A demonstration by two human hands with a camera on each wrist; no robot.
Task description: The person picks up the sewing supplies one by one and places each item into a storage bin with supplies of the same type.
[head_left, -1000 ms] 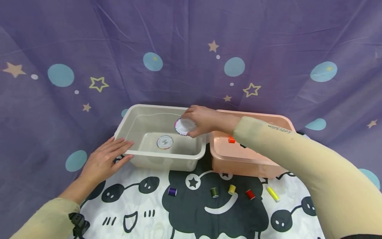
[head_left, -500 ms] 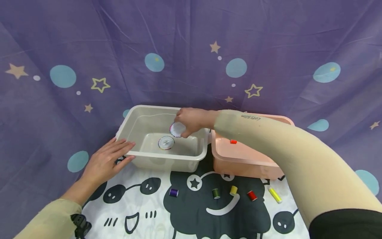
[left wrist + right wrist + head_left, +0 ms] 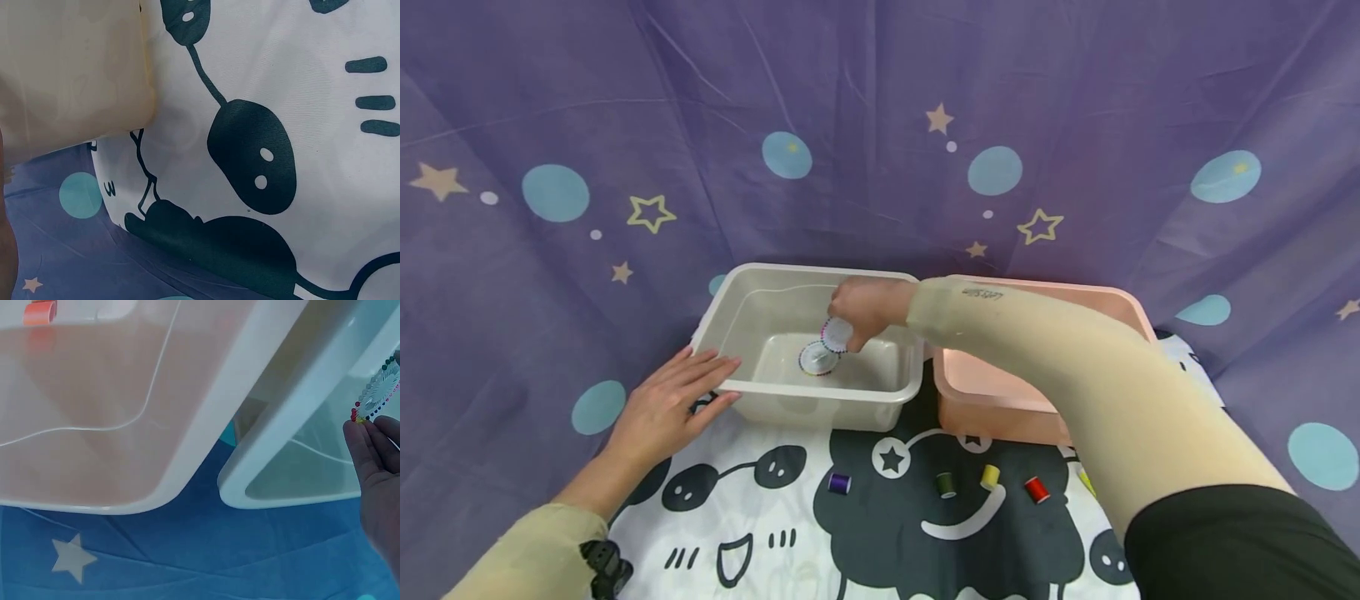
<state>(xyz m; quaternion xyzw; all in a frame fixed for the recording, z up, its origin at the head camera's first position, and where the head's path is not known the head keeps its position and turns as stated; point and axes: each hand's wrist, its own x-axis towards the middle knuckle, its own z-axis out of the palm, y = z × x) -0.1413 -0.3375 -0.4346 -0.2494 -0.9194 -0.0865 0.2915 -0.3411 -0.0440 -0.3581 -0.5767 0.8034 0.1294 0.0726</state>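
The held pin wheel (image 3: 836,335), a pale disc ringed with multicoloured pin heads, is inside the grey-white bin (image 3: 820,390), raised over its floor and right of its middle. The right hand (image 3: 871,308) has it clamped at the edge between thumb and fingers; the right wrist view confirms the pinch, with red, green, pink and dark blue heads visible on the disc. A second pin wheel (image 3: 817,359) lies flat on the floor of the grey-white bin, close beneath the first. The two overlap from where I stand; whether they touch, I cannot tell.

The left hand (image 3: 673,402) is at the near left corner of the grey-white bin, fingers extended and slightly apart along the rim, gripping nothing.

Just to the right of the grey-white bin stands the peach bin (image 3: 1000,414). An orange spool (image 3: 39,313) is inside it, seen from the right wrist; the right sleeve (image 3: 1045,342) covers much of its interior from above.

In front of the grey-white bin, on the black-and-white printed cloth (image 3: 790,533), is a purple spool (image 3: 839,483). Farther right of that bin follow a green spool (image 3: 945,485), a yellow spool (image 3: 990,477) and a red spool (image 3: 1037,490), spaced apart. Behind the grey-white bin hangs a purple curtain (image 3: 865,92) with stars and blue spots.
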